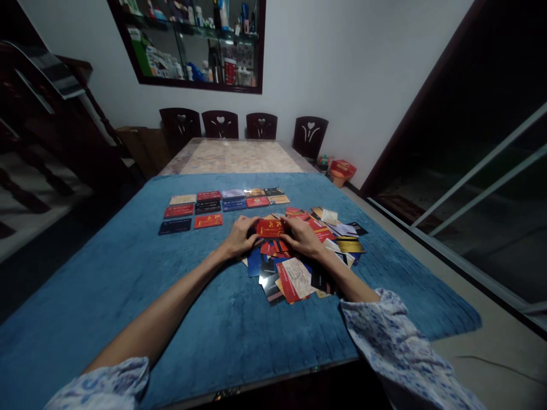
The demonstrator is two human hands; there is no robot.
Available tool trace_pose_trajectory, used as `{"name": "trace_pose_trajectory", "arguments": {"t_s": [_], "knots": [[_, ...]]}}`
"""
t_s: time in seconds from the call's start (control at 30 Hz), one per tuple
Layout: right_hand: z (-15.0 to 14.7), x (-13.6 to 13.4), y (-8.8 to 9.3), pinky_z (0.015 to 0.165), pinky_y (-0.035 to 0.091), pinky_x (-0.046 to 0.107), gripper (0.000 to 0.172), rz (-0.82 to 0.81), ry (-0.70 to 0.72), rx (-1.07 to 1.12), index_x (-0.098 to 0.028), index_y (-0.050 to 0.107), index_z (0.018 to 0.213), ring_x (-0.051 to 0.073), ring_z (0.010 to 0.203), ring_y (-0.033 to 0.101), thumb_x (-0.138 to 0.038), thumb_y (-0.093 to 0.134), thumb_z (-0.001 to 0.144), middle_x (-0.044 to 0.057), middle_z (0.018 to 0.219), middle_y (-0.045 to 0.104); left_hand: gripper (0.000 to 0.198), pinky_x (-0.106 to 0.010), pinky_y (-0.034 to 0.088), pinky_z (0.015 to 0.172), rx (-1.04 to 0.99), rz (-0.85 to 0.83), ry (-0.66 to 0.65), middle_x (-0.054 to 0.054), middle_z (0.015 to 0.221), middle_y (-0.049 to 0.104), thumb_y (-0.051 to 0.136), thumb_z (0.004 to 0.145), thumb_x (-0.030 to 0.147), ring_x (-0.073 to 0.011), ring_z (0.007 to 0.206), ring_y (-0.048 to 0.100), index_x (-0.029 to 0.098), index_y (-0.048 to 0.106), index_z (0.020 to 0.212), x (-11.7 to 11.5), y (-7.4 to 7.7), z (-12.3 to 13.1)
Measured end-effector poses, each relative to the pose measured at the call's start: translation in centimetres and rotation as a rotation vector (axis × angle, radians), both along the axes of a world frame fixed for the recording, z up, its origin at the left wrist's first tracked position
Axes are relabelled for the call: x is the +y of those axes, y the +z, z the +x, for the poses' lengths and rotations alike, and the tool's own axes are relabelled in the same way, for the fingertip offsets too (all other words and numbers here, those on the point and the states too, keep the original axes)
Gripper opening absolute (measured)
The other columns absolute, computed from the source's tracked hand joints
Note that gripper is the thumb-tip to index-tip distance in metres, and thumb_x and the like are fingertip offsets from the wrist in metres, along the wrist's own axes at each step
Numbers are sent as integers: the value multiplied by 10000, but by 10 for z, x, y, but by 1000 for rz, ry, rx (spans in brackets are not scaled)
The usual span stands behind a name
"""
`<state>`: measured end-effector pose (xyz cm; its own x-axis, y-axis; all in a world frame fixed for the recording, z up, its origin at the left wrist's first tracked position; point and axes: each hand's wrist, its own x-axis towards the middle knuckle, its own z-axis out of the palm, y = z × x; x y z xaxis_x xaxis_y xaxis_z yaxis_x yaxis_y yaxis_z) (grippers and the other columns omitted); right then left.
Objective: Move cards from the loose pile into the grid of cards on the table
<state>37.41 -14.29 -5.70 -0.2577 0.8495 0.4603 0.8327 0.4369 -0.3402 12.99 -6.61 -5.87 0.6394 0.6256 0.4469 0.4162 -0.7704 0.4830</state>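
A red card with gold markings is held by its two short ends between my hands, just above a loose heap of cards. My left hand pinches its left end, and my right hand grips the right end. Red, blue, black, gold and white cards overlap at odd angles in the heap, partly hidden under my right hand and forearm. To the left, several cards lie face up in rough rows, among them a red card with gold marks and a dark card at the near end.
A blue cloth covers the near part of the table; its far end is bare marbled top. Dark chairs stand behind it. A glass-shelved wall cabinet hangs beyond. A red bag sits on the floor at right.
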Motion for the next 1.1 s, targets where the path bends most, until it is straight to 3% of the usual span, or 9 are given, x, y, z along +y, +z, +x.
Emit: {"name": "trace_pose_trajectory", "arguments": {"t_s": [0.4,0.93,1.1], "knots": [[6,2,-1,962,480,505,592,-30,32,-27,-188,554,1392,300,1088,565,-385,686,850,142,1156,623,567,-482,434,1018,88,-41,8,-114,1218,664,708,788,290,-284,1149,536,175,596,1331,1,5,-3],[7,3,0,993,474,501,618,-108,16,133,-165,563,1394,292,1147,574,-282,739,813,154,1216,659,573,-482,441,1033,82,-52,-3,-128,1236,650,696,789,278,-286,1163,540,164,579,1339,4,3,-4],[7,3,2,969,481,501,611,-122,20,138,-208,569,1391,289,1136,578,-263,741,807,130,1209,663,569,-482,436,1025,95,-40,-8,-114,1238,642,692,795,274,-286,1160,534,195,572,1346,4,3,-3]]}}
